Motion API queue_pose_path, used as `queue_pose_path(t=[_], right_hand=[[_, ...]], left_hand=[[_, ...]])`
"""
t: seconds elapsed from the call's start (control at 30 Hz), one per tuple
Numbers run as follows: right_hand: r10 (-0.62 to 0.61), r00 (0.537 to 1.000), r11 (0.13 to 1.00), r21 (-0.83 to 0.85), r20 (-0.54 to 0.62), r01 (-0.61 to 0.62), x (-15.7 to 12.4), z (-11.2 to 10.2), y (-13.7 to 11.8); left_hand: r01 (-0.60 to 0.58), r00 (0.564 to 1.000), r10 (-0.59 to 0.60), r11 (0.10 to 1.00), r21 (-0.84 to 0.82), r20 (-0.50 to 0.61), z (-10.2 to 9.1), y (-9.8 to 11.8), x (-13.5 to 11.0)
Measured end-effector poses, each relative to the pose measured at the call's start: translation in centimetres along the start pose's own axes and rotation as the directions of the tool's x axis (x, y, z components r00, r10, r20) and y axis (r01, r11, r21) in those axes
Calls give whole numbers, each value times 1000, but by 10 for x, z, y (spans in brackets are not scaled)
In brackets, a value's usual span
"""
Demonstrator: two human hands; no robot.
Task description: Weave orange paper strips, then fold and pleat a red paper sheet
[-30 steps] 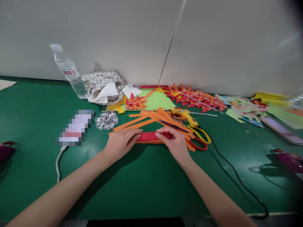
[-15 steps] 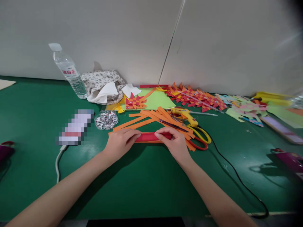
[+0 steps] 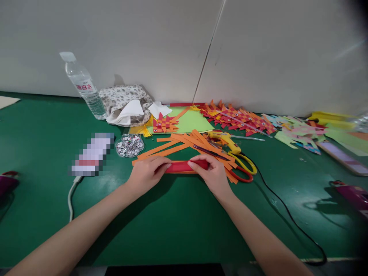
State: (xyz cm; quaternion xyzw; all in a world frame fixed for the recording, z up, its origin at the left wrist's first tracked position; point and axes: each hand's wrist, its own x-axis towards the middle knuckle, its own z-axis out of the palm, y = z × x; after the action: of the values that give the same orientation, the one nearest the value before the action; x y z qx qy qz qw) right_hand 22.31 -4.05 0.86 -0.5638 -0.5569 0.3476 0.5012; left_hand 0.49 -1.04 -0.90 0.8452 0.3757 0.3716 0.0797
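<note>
A red paper strip (image 3: 180, 166) is stretched level between my two hands, above the green table. My left hand (image 3: 146, 172) pinches its left end between thumb and fingers. Near the right end, my right hand (image 3: 211, 172) grips it the same way, thumb on the near face. Behind the strip lies a loose pile of orange paper strips (image 3: 169, 147), partly hidden by my hands. A dark pen-like stick (image 3: 211, 152) rests across the pile. Just right of it are scissors with yellow and red handles (image 3: 248, 165).
A yellow glue gun (image 3: 227, 142) with a black cord lies behind the scissors. Woven red-and-orange paper fish (image 3: 238, 117) are heaped along the wall. Left are a dish of googly eyes (image 3: 129, 146), a blurred phone (image 3: 93, 155) on a cable, a tissue pack (image 3: 123, 101) and a water bottle (image 3: 84, 90).
</note>
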Motion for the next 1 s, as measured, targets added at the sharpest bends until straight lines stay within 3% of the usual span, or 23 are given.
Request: queue_pose_path(t=[0.43, 1.0], right_hand=[[59, 998, 996, 61, -6, -59, 0, 1, 0], [45, 999, 993, 107, -24, -42, 1, 1, 3]], left_hand=[[2, 1000, -2, 1000, -22, 5, 0, 0, 0], [12, 1000, -12, 999, -51, -7, -2, 2, 1]])
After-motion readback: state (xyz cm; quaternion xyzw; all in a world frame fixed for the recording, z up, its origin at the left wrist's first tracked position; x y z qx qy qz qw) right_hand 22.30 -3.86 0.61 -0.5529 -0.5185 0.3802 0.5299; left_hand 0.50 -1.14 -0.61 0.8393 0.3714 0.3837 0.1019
